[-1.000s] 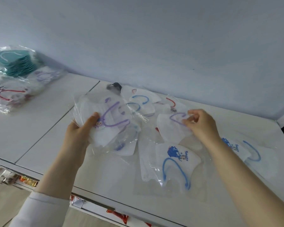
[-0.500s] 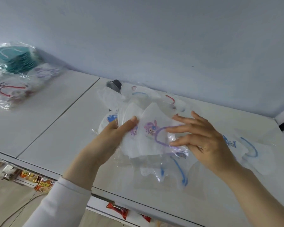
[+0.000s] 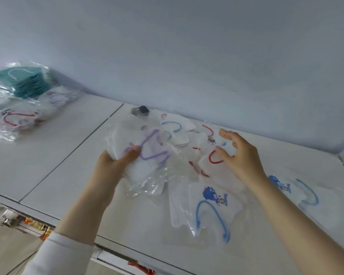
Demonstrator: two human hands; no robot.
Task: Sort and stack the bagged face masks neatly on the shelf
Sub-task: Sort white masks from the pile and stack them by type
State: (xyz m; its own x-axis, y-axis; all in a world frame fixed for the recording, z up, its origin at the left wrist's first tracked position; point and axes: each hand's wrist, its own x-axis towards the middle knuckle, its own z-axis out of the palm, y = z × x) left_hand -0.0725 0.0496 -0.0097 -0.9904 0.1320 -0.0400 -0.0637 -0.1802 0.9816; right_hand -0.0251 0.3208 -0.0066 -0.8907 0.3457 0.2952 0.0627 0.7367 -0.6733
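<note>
The left hand (image 3: 115, 165) grips a bunch of bagged masks with purple loops (image 3: 149, 153), its thumb pressed across the front. The right hand (image 3: 242, 157) is spread wide and holds nothing. Its fingers (image 3: 227, 135) hover over a red-looped mask (image 3: 211, 165) lying on the shelf (image 3: 58, 155), perhaps brushing its bag. A blue-looped mask (image 3: 213, 211) lies nearer the wrist.
</note>
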